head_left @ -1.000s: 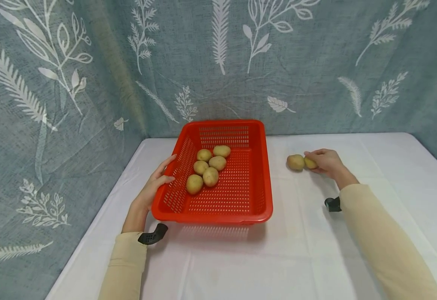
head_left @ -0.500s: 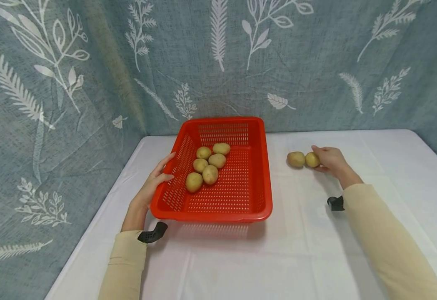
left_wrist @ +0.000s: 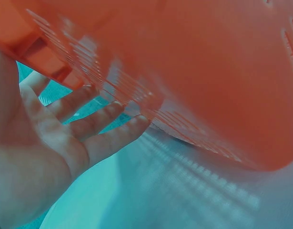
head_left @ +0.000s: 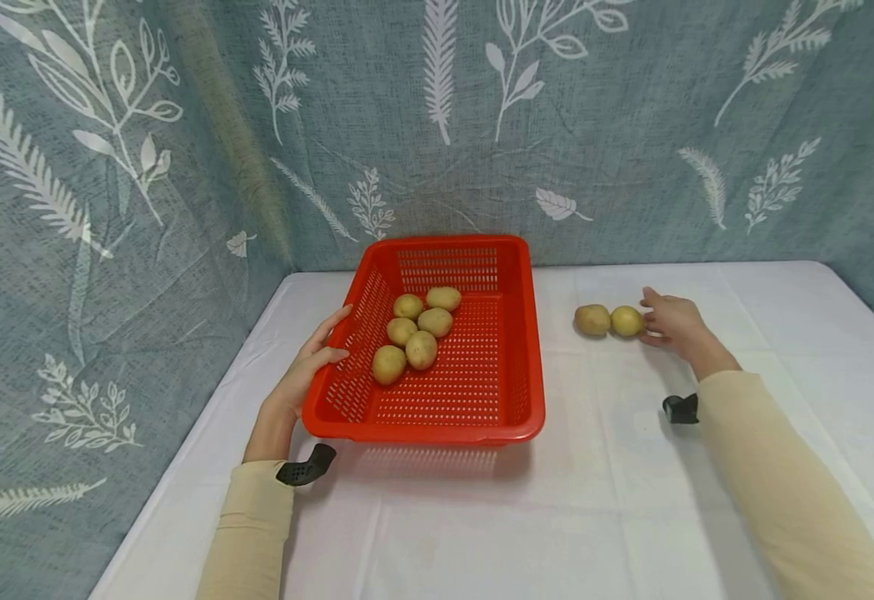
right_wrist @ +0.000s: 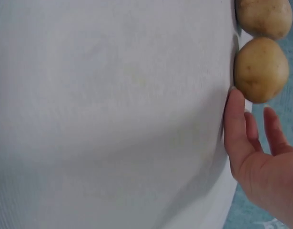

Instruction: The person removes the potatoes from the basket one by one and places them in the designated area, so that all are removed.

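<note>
My left hand (head_left: 303, 377) holds the left rim of a red plastic basket (head_left: 437, 433). Thumb and a fingertip lap over the rim, while in the left wrist view other fingers (left_wrist: 108, 143) extend along the outer slotted wall. Several potatoes (head_left: 421, 350) lie together in the basket's left half. On the white cloth to the right sit two more, a brownish potato (head_left: 592, 320) and a yellower, rounder potato (head_left: 626, 322), side by side. My right hand (head_left: 680, 327) is spread just right of the yellower one, one fingertip right at its edge in the right wrist view.
A white cloth (head_left: 451, 533) covers the table. Behind and to the left hangs a blue-grey curtain (head_left: 407, 150) with white leaf prints, close to the table's far edge.
My right hand has let go of the yellower potato and drawn back to the right, leaving it beside the brownish one. My left hand has stayed on the basket.
</note>
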Available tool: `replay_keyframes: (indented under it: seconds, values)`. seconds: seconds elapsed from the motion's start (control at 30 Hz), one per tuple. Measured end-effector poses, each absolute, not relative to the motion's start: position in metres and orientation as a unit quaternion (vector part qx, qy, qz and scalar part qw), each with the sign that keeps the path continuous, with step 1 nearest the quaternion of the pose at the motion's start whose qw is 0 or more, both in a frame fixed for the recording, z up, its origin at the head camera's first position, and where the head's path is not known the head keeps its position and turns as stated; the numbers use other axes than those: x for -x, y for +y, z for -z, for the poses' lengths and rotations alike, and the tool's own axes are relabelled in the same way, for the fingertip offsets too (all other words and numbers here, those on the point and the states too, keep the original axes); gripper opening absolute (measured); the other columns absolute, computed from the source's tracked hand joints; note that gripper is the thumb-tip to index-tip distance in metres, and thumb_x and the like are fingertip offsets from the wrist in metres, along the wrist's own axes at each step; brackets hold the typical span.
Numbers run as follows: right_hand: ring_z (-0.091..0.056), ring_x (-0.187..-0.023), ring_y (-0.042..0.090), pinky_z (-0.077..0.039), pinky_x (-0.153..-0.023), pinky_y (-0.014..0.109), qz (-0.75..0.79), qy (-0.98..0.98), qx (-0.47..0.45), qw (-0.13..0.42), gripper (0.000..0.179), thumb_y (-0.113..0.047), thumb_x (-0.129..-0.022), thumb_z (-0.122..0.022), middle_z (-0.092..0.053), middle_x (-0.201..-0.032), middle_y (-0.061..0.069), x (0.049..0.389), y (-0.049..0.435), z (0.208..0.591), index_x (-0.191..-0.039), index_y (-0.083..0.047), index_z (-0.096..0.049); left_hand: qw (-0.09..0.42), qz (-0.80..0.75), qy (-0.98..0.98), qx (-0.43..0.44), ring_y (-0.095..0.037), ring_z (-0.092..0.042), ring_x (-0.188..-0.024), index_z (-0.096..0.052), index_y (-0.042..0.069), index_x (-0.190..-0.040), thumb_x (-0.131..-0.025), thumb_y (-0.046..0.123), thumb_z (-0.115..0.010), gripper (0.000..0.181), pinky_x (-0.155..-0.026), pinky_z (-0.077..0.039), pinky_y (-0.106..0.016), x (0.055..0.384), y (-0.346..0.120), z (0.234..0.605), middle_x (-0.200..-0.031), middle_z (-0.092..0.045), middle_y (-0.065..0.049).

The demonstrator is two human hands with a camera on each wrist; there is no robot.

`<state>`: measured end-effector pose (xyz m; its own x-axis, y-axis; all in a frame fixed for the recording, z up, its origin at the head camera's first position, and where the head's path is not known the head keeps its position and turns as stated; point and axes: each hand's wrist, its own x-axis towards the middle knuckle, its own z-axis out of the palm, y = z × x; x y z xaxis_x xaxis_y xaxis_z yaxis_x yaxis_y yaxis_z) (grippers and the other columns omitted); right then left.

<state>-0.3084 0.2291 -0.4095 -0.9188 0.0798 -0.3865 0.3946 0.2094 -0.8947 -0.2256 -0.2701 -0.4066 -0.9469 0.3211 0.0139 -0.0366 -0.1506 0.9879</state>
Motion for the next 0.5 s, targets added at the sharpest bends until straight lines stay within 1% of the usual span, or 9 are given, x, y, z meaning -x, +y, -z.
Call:
replay_keyframes:
  seconds: [0.1,0.2,0.4,0.5]
  values:
    - [-0.033,-0.127,0.031,-0.046,-0.09,0.027,0.624,0.753,-0.155,0.137,0.068,-0.044,-0.101,-0.021,-0.017,-0.15,0.028,0.307,0.235,0.408,-0.15,0.003,-0.017,0.12,-0.75,0.641,-0.111,-0.028,-0.049,-0.111,-0.019,0.02,-0.153,-0.092,0.0,-0.035,0.066,-0.08,-0.051,-0.035,0.226,-0.27,0.407,-0.143,-0.024,-0.015]
    - [-0.029,-0.129,0.032,-0.046,-0.09,0.027,0.634,0.744,-0.154,0.143,0.069,-0.045,-0.1,-0.018,-0.014,-0.151,0.027,0.307,0.241,0.406,-0.15,0.002,-0.015,0.121,-0.75,0.64,-0.11,-0.028,-0.049,-0.112,-0.019,0.021,-0.153,-0.092,0.001,-0.034,0.066,-0.079,-0.051,-0.035,0.226,-0.271,0.408,-0.144,-0.023,-0.016]
    - [-0.035,-0.119,0.025,-0.048,-0.087,0.027,0.656,0.723,-0.162,0.145,0.069,-0.046,-0.1,-0.017,-0.012,-0.152,0.023,0.308,0.252,0.399,-0.151,0.001,-0.014,0.123,-0.75,0.641,-0.109,-0.028,-0.049,-0.111,-0.019,0.021,-0.153,-0.092,0.001,-0.034,0.066,-0.079,-0.052,-0.036,0.225,-0.272,0.408,-0.144,-0.023,-0.016]
    - [-0.031,-0.126,0.027,-0.048,-0.087,0.027,0.67,0.71,-0.166,0.142,0.071,-0.048,-0.099,-0.018,-0.013,-0.152,0.021,0.31,0.255,0.392,-0.151,0.0,-0.014,0.124,-0.75,0.641,-0.111,-0.028,-0.049,-0.112,-0.019,0.021,-0.153,-0.092,0.001,-0.035,0.066,-0.079,-0.051,-0.036,0.226,-0.272,0.408,-0.144,-0.023,-0.016]
